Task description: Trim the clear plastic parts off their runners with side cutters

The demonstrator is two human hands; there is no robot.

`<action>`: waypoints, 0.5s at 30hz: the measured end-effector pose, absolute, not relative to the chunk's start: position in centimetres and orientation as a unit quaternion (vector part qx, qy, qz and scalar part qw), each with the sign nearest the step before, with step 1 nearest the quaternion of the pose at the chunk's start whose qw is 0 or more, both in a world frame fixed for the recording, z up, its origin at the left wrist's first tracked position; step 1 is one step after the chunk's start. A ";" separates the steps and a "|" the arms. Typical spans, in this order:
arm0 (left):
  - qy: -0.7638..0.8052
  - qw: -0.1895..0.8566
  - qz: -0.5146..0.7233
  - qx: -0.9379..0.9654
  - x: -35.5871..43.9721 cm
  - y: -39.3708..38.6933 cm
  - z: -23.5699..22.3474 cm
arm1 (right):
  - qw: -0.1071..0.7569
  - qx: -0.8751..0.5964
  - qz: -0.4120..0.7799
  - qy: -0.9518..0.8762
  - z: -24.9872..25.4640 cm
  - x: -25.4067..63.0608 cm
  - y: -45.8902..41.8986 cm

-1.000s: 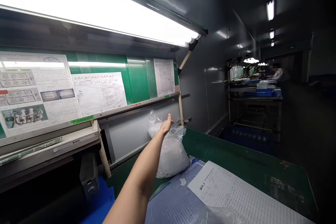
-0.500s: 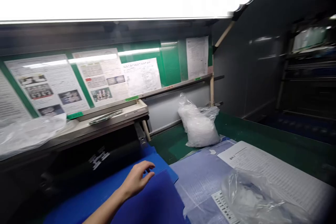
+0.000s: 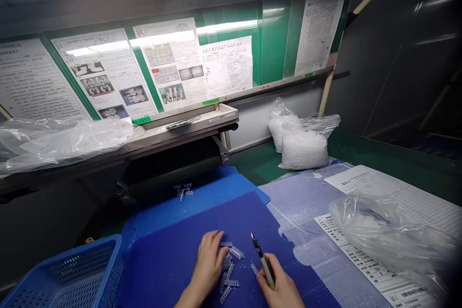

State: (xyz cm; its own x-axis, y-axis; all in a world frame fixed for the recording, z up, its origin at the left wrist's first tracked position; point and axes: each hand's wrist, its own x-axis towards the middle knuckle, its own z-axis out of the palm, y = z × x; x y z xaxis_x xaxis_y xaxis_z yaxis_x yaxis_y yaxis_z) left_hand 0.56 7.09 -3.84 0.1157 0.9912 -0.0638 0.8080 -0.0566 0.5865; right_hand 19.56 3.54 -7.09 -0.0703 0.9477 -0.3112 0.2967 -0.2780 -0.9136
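Note:
My left hand (image 3: 208,261) rests low over a dark blue sheet (image 3: 173,245), its fingers bent and thumb apart. By its fingertips lies a loose group of several small clear toothed plastic strips (image 3: 231,272). My right hand (image 3: 279,284) is wrapped round a pair of side cutters (image 3: 265,267), whose dark jaws point up and away. Another small clear plastic piece (image 3: 254,268) is at the tip of the right thumb; I cannot tell whether it is held.
A moulded plastic cluster (image 3: 184,190) lies on the blue slope below a dark conveyor end (image 3: 173,163). A blue basket (image 3: 68,269) stands left. Filled clear bags (image 3: 305,142) stand at the back; another bag (image 3: 382,231), printed labels (image 3: 368,260) and a paper form (image 3: 397,192) lie right.
My view has shifted down and left. The left hand has come down beside the plastic strips. My right hand with the side cutters has entered view. The plastic cluster has moved from conveyor to blue slope.

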 end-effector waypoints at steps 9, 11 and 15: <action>0.641 0.338 0.342 0.598 4.3 3.2 -2.4 | 0.419 -0.416 0.761 -0.271 -2.0 19.4 3.5; 0.584 0.477 0.378 0.537 4.7 3.3 -0.6 | 0.425 -0.359 0.812 -0.178 -0.5 19.5 2.9; 0.470 0.669 0.387 0.426 5.3 3.4 2.6 | 0.397 -0.260 0.878 -0.059 1.9 19.4 2.2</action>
State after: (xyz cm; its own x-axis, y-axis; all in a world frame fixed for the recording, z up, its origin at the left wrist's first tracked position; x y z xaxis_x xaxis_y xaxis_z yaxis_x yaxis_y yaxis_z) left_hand 5.35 3.41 2.58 0.2577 0.9189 -0.2989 -0.1163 0.3365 0.9345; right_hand 19.40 2.17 1.90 -0.5488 0.7283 -0.4104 -0.6672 -0.6774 -0.3097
